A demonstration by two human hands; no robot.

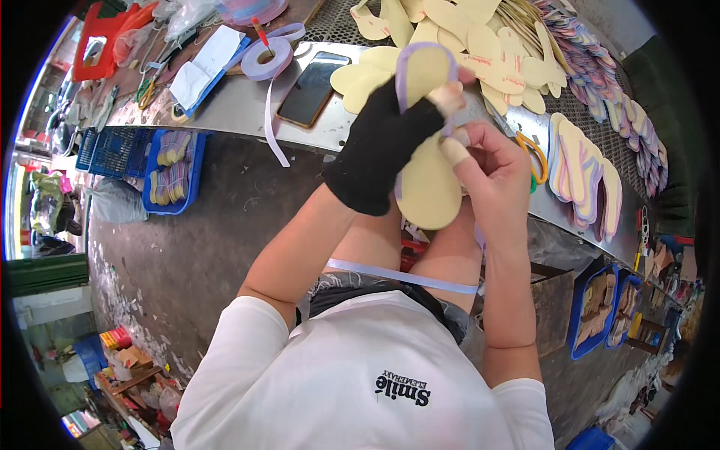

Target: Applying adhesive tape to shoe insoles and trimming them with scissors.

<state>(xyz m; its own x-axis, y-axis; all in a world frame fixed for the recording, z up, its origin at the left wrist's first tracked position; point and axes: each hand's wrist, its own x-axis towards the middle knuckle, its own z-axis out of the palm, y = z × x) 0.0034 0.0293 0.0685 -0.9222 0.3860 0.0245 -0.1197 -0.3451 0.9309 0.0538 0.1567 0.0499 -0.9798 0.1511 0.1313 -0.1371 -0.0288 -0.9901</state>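
Observation:
My left hand (384, 146), in a black fingerless glove, grips a cream insole (429, 196) around its middle. The sole is held upright above my lap. Lilac ribbon (403, 71) edges its upper end, and a bit of it shows on the lower left side. At the right edge of the sole, my right hand (491, 161) pinches with thumb and fingers, apparently on the ribbon; the fingertips hide the exact hold. Light tape wraps the right thumb. More lilac ribbon (397, 276) stretches across my lap, and a piece hangs by my right wrist.
On the metal bench lie a phone (313, 88), a ribbon roll (267, 60), cream insole pieces (495, 56) and yellow-handled scissors (534, 157). Edged insoles (581, 169) overlap along the right side. Blue baskets (196, 176) of bundled soles stand at left; another blue basket (581, 319) is lower right.

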